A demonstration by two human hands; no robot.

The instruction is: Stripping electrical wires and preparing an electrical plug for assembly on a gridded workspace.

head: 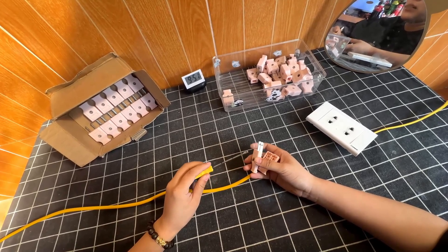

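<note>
A wood-panelled wall backs the table (140,186), which is covered by a black mat with a white grid. My left hand (184,198) has its fingers clenched around a yellow-handled screwdriver (219,165), whose thin shaft points at the small pink plastic connector block (266,160) grasped in my right hand (280,170). A yellow cable (93,207) runs under both hands. Well behind sit an open cardboard box (100,109), a clear plastic bin (268,77) of pink blocks and a white socket plate (341,128).

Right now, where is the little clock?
In the head view, the small digital clock stands at the back of the gridded mat, against the wooden wall, between the cardboard box and the clear plastic bin.
</note>
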